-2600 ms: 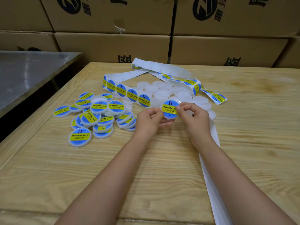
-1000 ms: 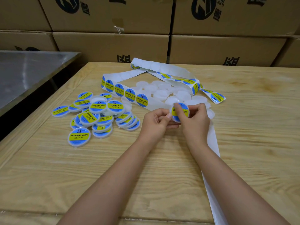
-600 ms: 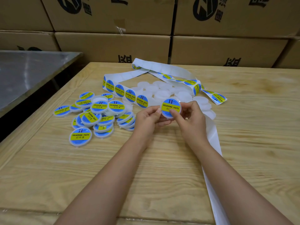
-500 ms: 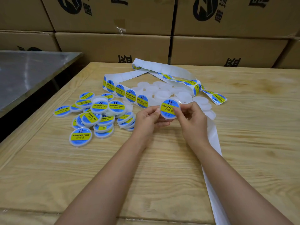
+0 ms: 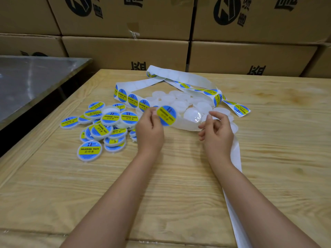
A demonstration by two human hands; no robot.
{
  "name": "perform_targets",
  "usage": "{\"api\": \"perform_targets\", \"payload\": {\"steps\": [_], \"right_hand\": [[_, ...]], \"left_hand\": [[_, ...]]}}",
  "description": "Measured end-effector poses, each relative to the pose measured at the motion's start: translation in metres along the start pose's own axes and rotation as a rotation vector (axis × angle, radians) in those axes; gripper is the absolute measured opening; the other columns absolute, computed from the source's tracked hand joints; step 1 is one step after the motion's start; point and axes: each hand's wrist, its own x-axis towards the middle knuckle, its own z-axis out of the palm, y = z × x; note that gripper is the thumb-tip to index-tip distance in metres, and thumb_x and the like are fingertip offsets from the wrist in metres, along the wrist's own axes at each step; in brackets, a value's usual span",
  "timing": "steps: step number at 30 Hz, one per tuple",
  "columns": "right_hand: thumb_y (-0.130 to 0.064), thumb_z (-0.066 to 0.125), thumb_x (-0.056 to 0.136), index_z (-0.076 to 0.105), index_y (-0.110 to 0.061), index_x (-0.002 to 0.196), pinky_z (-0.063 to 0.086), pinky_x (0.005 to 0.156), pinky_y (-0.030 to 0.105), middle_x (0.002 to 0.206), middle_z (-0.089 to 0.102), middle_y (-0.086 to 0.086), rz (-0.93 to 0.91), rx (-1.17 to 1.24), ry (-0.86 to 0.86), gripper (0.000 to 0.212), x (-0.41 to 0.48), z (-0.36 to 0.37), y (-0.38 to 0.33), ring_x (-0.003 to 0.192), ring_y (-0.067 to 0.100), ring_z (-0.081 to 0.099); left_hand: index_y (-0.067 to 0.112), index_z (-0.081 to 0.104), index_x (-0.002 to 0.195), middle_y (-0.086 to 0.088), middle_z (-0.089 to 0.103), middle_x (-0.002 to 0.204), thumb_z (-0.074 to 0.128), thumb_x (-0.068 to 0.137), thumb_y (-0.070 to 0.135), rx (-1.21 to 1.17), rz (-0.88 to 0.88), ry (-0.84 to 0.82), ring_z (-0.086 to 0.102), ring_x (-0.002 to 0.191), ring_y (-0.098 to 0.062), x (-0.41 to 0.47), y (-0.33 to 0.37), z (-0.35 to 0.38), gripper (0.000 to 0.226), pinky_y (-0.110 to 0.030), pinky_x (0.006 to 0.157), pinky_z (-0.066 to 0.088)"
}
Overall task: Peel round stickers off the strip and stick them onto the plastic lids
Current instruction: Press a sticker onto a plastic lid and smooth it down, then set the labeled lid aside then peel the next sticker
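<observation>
Letting go with my right grip (image 5: 217,129), loosely open near the bare white plastic lids (image 5: 179,102), I kept the blue-and-yellow stickered round lid (image 5: 166,115) pinched in my left grip (image 5: 150,129) above the table (image 5: 161,185), that lid seemingly finished.

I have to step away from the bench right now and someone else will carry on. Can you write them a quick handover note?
Left hand: pinches a stickered lid, blurred, held above the table.
Right hand: fingers loosely curled near the plain lids; it seems to hold nothing.
Done: a pile of stickered lids lies left of the hands.
Left: the plain lids, heaped beyond the hands. The sticker strip beside them carries more stickers. Its bare backing trails toward the near edge.
Next, probably: put the held lid on the pile and take a plain one.
</observation>
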Motion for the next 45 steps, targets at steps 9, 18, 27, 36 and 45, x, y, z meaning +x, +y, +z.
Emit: {"api": "perform_targets", "payload": {"steps": [9, 18, 27, 36, 45], "right_hand": [[-0.014, 0.05, 0.095, 0.059, -0.029, 0.084, 0.043, 0.056, 0.024, 0.061, 0.06, -0.011, -0.065, -0.128, -0.08, 0.02, -0.003, 0.0, 0.001, 0.057, 0.007, 0.054], [-0.01, 0.051, 0.093, 0.061, -0.019, 0.088, 0.044, 0.061, 0.014, 0.068, 0.062, -0.006, -0.081, -0.167, -0.064, 0.015, -0.001, 0.0, 0.002, 0.06, -0.001, 0.054], [-0.008, 0.056, 0.089, 0.059, -0.014, 0.118, 0.037, 0.067, 0.017, 0.117, 0.05, -0.006, -0.157, -0.418, -0.075, 0.03, 0.001, -0.001, 0.0, 0.054, 0.002, 0.051], [-0.007, 0.054, 0.085, 0.067, -0.011, 0.095, 0.039, 0.073, 0.02, 0.091, 0.065, 0.001, -0.07, -0.469, 0.006, 0.016, 0.007, -0.007, -0.002, 0.082, 0.013, 0.058], [-0.011, 0.058, 0.08, 0.063, -0.017, 0.072, 0.04, 0.069, 0.025, 0.066, 0.057, -0.011, 0.168, -0.248, 0.174, 0.012, 0.028, -0.025, -0.002, 0.07, 0.015, 0.051]], "left_hand": [[0.011, 0.063, 0.104, -0.012, 0.067, 0.091, 0.038, 0.091, 0.017, 0.874, 0.077, 0.204, 0.05, 0.094, -0.031, 0.038, -0.026, -0.044, 0.028, -0.037, 0.085, 0.018], [0.011, 0.063, 0.111, -0.017, 0.058, 0.109, 0.044, 0.085, 0.007, 1.012, 0.04, 0.159, 0.044, 0.105, -0.034, 0.039, -0.04, -0.047, 0.033, -0.04, 0.082, 0.019], [0.01, 0.069, 0.093, -0.009, 0.065, 0.092, 0.049, 0.075, 0.006, 0.855, 0.365, 0.166, 0.057, 0.087, -0.03, 0.034, -0.021, -0.04, 0.027, -0.035, 0.078, 0.023], [0.005, 0.059, 0.103, -0.009, 0.065, 0.09, 0.052, 0.083, 0.013, 0.655, 0.387, -0.282, 0.06, 0.084, -0.031, -0.022, -0.006, 0.017, 0.023, -0.038, 0.073, 0.039], [-0.003, 0.046, 0.126, -0.021, 0.044, 0.115, 0.05, 0.082, 0.001, 0.584, 0.325, -0.248, 0.047, 0.102, -0.033, -0.019, -0.01, 0.023, 0.044, -0.034, 0.088, 0.037]]}}
